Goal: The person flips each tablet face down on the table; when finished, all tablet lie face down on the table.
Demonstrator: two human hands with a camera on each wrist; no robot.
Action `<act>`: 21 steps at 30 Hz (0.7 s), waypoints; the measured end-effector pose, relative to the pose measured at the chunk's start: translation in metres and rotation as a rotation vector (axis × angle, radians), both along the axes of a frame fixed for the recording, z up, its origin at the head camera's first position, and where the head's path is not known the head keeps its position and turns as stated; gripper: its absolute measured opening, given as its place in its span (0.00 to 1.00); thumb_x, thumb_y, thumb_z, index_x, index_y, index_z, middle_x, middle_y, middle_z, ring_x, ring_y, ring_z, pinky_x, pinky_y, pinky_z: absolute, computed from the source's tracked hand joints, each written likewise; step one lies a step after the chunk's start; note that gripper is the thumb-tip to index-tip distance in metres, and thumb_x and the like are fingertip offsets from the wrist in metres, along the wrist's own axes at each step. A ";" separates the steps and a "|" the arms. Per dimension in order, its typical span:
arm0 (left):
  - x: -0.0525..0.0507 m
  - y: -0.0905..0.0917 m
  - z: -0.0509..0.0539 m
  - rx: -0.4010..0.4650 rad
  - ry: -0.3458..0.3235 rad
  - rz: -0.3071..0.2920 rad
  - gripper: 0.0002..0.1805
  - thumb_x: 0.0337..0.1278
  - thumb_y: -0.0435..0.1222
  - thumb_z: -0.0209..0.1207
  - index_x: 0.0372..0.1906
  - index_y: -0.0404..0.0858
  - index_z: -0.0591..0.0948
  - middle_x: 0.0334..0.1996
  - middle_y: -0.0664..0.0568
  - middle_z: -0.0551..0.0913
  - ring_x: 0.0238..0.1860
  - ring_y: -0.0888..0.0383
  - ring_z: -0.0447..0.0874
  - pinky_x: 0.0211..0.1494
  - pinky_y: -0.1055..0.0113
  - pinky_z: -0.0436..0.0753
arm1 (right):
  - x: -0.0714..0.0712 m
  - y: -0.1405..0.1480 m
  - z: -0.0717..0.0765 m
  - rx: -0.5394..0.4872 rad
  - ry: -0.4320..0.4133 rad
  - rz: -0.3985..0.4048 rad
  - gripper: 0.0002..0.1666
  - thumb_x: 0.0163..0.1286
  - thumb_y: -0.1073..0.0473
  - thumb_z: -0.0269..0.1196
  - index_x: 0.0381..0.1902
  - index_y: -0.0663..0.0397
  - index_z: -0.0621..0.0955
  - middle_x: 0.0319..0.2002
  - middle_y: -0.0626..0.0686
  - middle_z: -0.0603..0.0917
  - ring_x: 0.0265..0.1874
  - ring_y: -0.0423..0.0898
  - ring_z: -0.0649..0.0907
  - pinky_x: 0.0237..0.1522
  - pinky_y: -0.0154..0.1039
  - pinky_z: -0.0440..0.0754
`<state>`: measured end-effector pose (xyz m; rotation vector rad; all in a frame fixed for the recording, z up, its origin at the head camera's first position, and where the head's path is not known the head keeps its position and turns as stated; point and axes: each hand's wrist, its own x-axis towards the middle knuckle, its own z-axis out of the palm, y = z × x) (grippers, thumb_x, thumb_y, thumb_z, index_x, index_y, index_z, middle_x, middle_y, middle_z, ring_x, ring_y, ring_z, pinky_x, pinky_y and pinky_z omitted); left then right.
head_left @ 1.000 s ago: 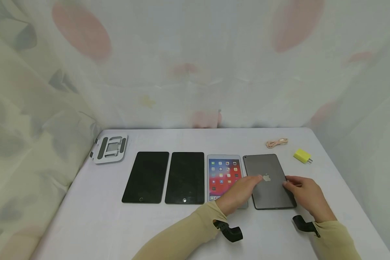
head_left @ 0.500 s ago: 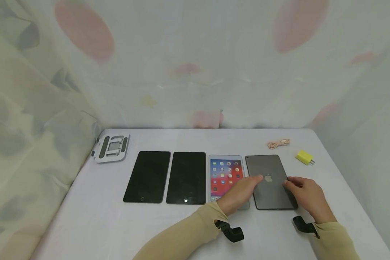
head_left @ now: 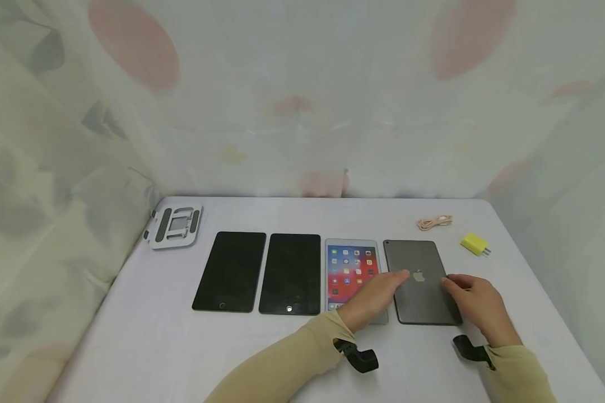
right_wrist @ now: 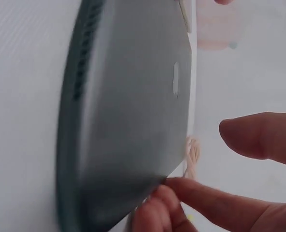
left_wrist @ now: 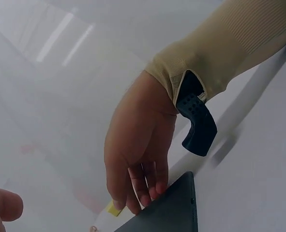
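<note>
A grey tablet (head_left: pixel 423 302) lies back up at the right of the row, its apple logo showing. At its left edge is my left hand (head_left: pixel 373 296), thumb stretched above the grey back, other fingers hidden in the head view. My right hand (head_left: pixel 479 305) touches the opposite long edge. In the right wrist view, its fingers (right_wrist: pixel 210 200) meet the tablet's (right_wrist: pixel 128 130) edge while the thumb stays apart from it. Under my left hand and wrist, a silver tablet (head_left: pixel 345 268) with a lit screen is partly covered.
Two black tablets (head_left: pixel 230 271) (head_left: pixel 291 274) lie side by side left of the silver one. A folded metal stand (head_left: pixel 167 226) sits at the back left corner. A coiled beige cable (head_left: pixel 434 223) and a yellow plug adapter (head_left: pixel 474 244) lie at the back right.
</note>
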<state>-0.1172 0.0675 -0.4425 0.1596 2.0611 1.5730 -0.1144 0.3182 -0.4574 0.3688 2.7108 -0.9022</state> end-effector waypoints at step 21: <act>-0.004 -0.093 -0.002 -0.148 0.137 0.195 0.39 0.80 0.59 0.50 0.80 0.36 0.72 0.79 0.39 0.72 0.79 0.36 0.70 0.79 0.28 0.69 | -0.029 -0.164 0.011 0.068 0.175 0.184 0.44 0.74 0.40 0.65 0.73 0.69 0.75 0.63 0.73 0.82 0.59 0.68 0.83 0.62 0.67 0.86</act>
